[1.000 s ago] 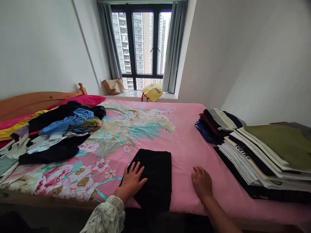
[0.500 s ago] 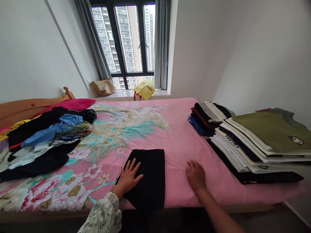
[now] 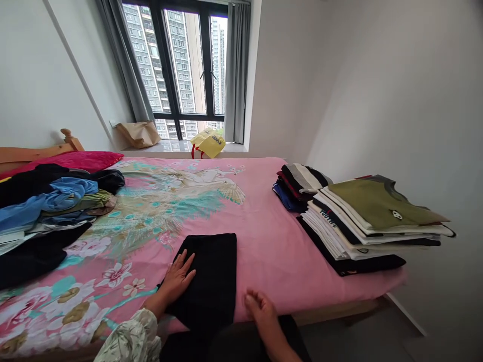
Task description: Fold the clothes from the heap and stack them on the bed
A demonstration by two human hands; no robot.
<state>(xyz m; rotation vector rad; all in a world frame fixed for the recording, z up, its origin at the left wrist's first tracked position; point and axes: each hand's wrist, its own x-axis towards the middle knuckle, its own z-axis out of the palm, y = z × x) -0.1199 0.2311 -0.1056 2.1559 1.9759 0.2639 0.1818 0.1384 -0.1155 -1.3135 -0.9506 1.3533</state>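
1. Left hand [image 3: 177, 279]: fingers spread, palm down, laid on the left part of a black folded garment [image 3: 212, 276]. Pale leaf-print sleeve [image 3: 130, 338] at that wrist.
2. Right hand [image 3: 263, 307]: just beside the garment's right edge, over the front of the bed. Fingers bent inward, thumb close to them; cannot tell whether anything is pinched, or whether the hand touches the sheet.
3. Black garment: flat on the pink bed sheet [image 3: 260, 241], between the two hands, its near end at the bed's front edge. Where that end stops is hard to make out against the dark shapes below.
4. Right side of bed: tall stack of folded clothes [image 3: 332, 236], white, cream and black layers, an olive top [image 3: 362, 201] with a small dark-and-white patch uppermost. Just behind it, a smaller stack [image 3: 296, 186], striped piece on top, dark red and blue beneath.
5. Left side: loose heap of clothes [image 3: 75, 193], blue, black, green and white, cut off by the view. Sheet bears a bird and large flowers.
6. Behind the heap: red pillow [image 3: 86, 159], wooden headboard [image 3: 35, 153].
7. Far end: sill with brown paper bag [image 3: 139, 134] and yellow bag [image 3: 210, 144]; grey curtains [image 3: 237, 75] flank the window [image 3: 207, 65]; tower blocks outside.
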